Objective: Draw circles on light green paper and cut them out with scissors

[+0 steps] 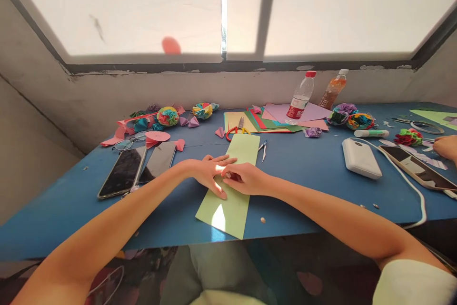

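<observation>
Blue tabletop (303, 152): stood against a pale plastered wall (246, 87) under a bright covered window (339, 10).
Light-green rectangular paper sheet (233, 207): lay lengthwise at the table's front edge, beneath both hands.
Left hand (209, 175): rested on the sheet, fingers spread.
Right hand (248, 179): touched the left, fingers curled together; I could not tell what they pinched.
Red-and-yellow-handled scissors (233, 132): lay just beyond the sheet.

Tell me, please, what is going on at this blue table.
A person's left hand is spread on pale green paper lying on the blue table. The right hand is beside it, over the paper, fingers pinched; what they hold, if anything, is unclear. Scissors lie at the paper's far end.
</observation>
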Demonstrator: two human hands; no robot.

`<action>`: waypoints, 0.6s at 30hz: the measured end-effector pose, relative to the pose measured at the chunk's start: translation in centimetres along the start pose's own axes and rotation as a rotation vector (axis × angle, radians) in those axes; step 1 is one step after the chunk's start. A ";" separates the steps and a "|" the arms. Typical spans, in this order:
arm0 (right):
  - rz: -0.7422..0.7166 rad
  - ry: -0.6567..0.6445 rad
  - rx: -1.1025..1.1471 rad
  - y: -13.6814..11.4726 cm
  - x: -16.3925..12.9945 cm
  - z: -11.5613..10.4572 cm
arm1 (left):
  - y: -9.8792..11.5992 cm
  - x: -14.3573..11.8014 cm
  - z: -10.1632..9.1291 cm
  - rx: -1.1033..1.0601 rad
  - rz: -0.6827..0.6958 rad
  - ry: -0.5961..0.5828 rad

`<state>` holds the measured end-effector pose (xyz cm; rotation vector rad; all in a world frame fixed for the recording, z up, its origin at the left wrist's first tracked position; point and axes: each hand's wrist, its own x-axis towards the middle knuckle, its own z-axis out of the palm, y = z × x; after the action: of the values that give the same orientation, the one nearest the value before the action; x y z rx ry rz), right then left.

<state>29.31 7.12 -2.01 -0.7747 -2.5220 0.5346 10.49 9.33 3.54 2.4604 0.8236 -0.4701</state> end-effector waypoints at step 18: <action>-0.040 -0.071 -0.291 -0.8 -0.1 -0.9 | -0.3 0.0 0.2 0.031 -0.003 0.000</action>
<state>29.55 6.63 -0.93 -0.8167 -2.7117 0.1859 10.25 9.44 3.27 2.4879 0.8262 -0.4876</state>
